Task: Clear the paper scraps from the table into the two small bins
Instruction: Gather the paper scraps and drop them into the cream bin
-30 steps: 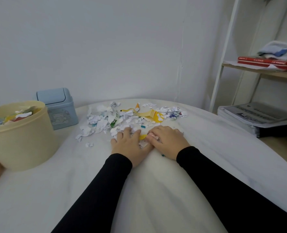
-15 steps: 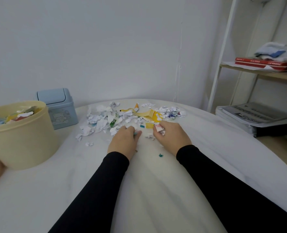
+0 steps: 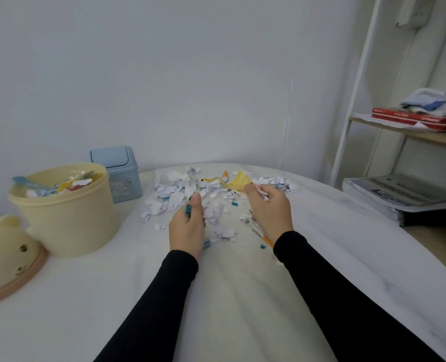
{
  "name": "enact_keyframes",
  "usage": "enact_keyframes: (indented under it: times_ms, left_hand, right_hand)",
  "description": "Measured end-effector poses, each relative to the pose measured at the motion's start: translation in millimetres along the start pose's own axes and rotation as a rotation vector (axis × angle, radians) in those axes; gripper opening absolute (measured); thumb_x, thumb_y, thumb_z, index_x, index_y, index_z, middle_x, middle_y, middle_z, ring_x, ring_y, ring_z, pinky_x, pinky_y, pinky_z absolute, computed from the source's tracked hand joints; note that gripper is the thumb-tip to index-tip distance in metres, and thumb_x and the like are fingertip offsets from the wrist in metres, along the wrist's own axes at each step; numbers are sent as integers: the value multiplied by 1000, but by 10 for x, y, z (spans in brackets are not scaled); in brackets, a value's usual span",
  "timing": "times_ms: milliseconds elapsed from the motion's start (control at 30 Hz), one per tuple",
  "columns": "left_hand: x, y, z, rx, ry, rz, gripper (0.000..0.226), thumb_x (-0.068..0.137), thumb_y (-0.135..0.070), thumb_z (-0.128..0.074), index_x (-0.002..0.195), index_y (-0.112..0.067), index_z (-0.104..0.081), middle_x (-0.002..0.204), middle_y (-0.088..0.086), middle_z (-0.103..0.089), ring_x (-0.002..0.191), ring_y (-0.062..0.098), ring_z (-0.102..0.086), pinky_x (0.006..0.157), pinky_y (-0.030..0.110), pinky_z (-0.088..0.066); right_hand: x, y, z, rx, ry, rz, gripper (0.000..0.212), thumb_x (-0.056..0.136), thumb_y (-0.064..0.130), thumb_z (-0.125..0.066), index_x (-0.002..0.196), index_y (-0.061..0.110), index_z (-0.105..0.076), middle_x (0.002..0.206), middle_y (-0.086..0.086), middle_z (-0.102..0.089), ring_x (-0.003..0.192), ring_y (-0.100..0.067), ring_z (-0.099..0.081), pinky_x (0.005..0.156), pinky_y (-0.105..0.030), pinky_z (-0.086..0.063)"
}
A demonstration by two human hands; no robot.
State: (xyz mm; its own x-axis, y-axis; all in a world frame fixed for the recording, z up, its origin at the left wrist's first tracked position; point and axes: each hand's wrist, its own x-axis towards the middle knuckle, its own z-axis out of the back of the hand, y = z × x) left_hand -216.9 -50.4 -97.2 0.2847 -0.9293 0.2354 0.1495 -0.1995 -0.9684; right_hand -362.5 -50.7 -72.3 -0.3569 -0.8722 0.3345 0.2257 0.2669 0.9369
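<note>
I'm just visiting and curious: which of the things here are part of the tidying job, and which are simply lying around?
Part of the job:
- paper scraps heaped on the table
- cream bin, already holding scraps
- blue bin, lid shut
- left hand and right hand, both gathering scraps

Just lying about:
- bear-face lid beside the cream bin
- magazines
- red books on the shelf

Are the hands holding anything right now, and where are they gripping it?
The left hand pinches a small teal paper scrap between thumb and fingers. The right hand grips small white and pink paper scraps at its fingertips.
</note>
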Motion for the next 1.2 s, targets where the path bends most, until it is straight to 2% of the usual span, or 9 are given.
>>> enact_keyframes:
  times_ms: [100,167,233,300,433,633,800,967,1200]
  left_hand:
    - [-84,-35,133,-83,-34,53,47,95,-51,-43,66,-13,-44,57,2,-41,56,19,-40,57,30,-33]
    - [-101,-86,247,-144,-43,66,43,95,-47,-47,65,-15,-43,56,-1,-40,55,18,-40,56,29,-32]
    - [-94,-173,395,-171,-58,77,40,95,-42,-49,66,-15,-42,58,0,-40,53,16,-40,49,25,-32]
    - [-66,-319,563,-176,-54,54,33,96,-37,-48,72,-14,-43,61,2,-39,55,15,-39,43,22,-30]
    - [123,-681,941,-155,-73,-49,32,96,-33,-47,68,-16,-41,60,2,-36,56,16,-38,45,22,-30]
    - [517,-1190,1552,-90,-154,-187,34,94,-39,-46,68,-18,-42,70,7,-42,62,18,-42,56,29,-34]
    - [848,-1374,1942,-12,-204,-259,33,94,-37,-45,72,-12,-44,70,10,-40,61,20,-40,46,24,-32]
    - [1027,-1176,2121,38,-239,-184,37,93,-37,-44,65,-12,-44,61,7,-43,52,18,-37,50,29,-31]
    - [1164,-918,2191,0,-235,-60,34,96,-38,-43,73,-13,-47,68,6,-42,62,20,-41,59,29,-35]
  right_hand:
    - [-169,75,-225,222,52,-158,34,83,30,-65,78,-3,-59,64,-7,-34,60,-22,-31,57,-32,-33]
    - [-259,138,-369,225,88,-163,26,82,29,-66,63,12,-62,56,-2,-31,57,-20,-30,56,-31,-32]
    - [-287,243,-494,220,108,-137,33,81,30,-65,51,21,-54,50,5,-31,56,-19,-31,59,-32,-33]
    - [-260,377,-610,218,100,-101,38,76,37,-64,49,16,-47,47,8,-29,56,-18,-30,62,-32,-35]
    - [-187,731,-917,263,113,10,50,68,44,-65,60,3,-37,60,-5,-27,61,-22,-29,59,-34,-32]
    - [-61,1510,-1482,344,226,83,36,76,35,-67,62,8,-46,50,2,-29,55,-20,-31,52,-31,-29]
    - [-85,1995,-1966,424,372,74,26,80,32,-65,70,12,-50,53,-1,-31,44,-18,-29,42,-24,-25]
    - [-153,2021,-2430,520,477,-73,29,81,34,-65,70,12,-49,60,-4,-35,42,-17,-34,41,-22,-29]
    - [-55,1684,-2657,550,408,-154,24,85,35,-59,79,13,-50,60,-5,-44,44,-16,-39,42,-24,-32]
